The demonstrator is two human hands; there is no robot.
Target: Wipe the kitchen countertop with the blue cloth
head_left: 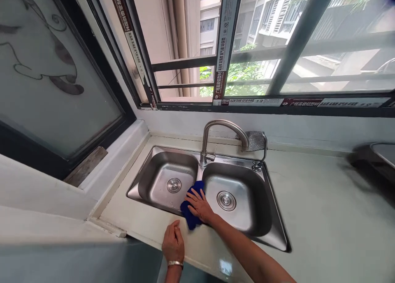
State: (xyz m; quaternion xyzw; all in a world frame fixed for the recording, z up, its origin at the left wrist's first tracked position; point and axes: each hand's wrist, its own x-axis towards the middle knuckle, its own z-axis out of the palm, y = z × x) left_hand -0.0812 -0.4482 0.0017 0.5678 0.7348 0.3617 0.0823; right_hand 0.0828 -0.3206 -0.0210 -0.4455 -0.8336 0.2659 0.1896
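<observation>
My right hand (199, 205) presses a crumpled dark blue cloth (190, 214) against the raised divider and front rim of a double-bowl stainless steel sink (160, 150). The cloth hangs partly into the left bowl, and my fingers cover its upper part. My left hand (173, 244) rests at the front edge of the pale countertop (308, 200), fingers drawn together and holding nothing. A gold-coloured bracelet circles that wrist. Both bowls have round metal drains, and water droplets dot the left bowl.
A curved steel faucet (216, 131) rises behind the sink, beside a wire sponge holder (256, 141). A barred window (247, 48) runs along the back, with a frosted glass panel (55, 69) at left. A blurred dark object (370, 159) sits at far right.
</observation>
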